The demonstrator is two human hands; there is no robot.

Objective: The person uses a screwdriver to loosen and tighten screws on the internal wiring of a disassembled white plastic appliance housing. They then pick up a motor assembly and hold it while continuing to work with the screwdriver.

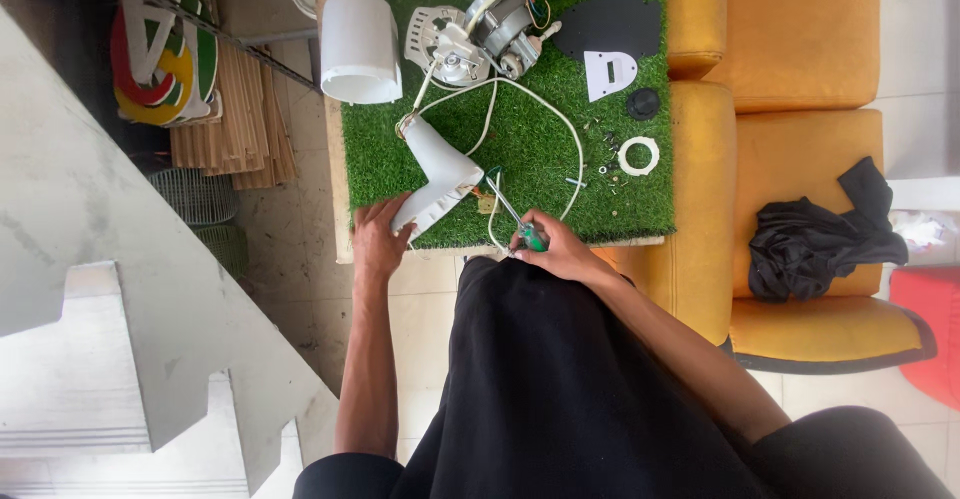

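Clamped in the right hand (pixel 556 251) is a green-handled screwdriver (pixel 522 224), its shaft angled up-left toward the lower end of a white fan neck piece (pixel 437 174). Left of that grip, the left hand (pixel 378 239) presses on the same piece — fingers closed over its lower edge — on the green turf mat (pixel 540 149). Beyond the grip lie a fan motor (pixel 490 29) with white cable (pixel 560 119), a white cylindrical housing (pixel 358 47), loose screws (pixel 608 154) and a white ring (pixel 638 155).
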